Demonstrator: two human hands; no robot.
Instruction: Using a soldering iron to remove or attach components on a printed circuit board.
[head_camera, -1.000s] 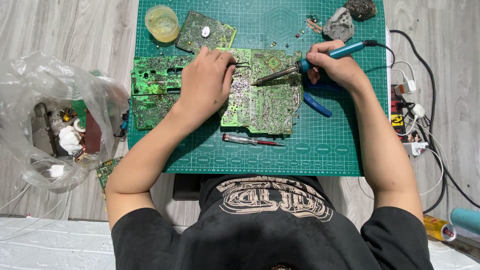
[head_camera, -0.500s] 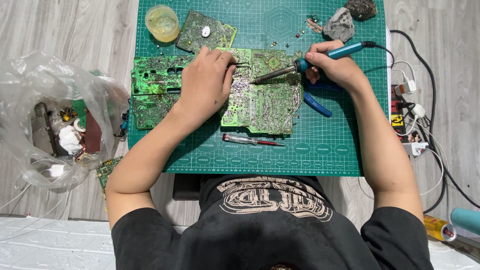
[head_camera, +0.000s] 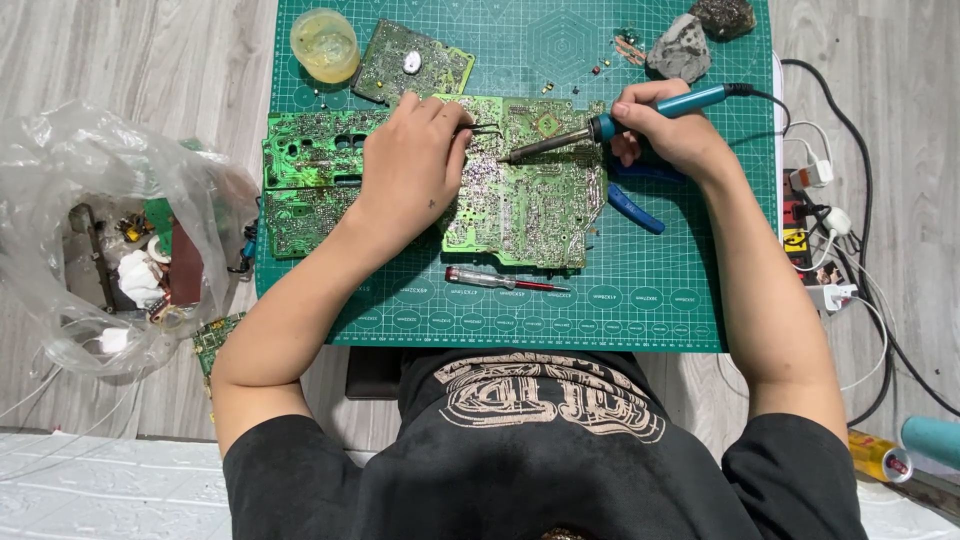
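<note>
Against the frames half a second and one second back, no visible change: both hands, the iron and the boards sit in the same places. Surroundings: a green cutting mat (head_camera: 640, 300) carries the work; at its far edge are a round yellowish tub (head_camera: 324, 44), a small circuit board (head_camera: 412, 62) and two grey stone-like lumps (head_camera: 680, 48). A red-handled screwdriver (head_camera: 505, 281) lies on the mat just on the near side of the large circuit board (head_camera: 525, 195), and blue-handled pliers (head_camera: 632, 205) lie beside the board's right edge, partly under the right wrist. Off the mat to the left is a clear plastic bag (head_camera: 95, 230) of scrap parts; to the right, a power strip (head_camera: 815, 240) with white plugs and black cables. The left forearm and hand cover the middle of the board assembly, hiding what lies beneath. Left hand (head_camera: 410, 165) rests palm-down on the board, fingers pinched on thin metal tweezers (head_camera: 484, 128) that stick out to the right. Right hand (head_camera: 672, 132) is wrapped in a pen grip around the teal handle of the soldering iron (head_camera: 600, 127). The iron's tip meets the board just right of the tweezer points, between the two hands.
</note>
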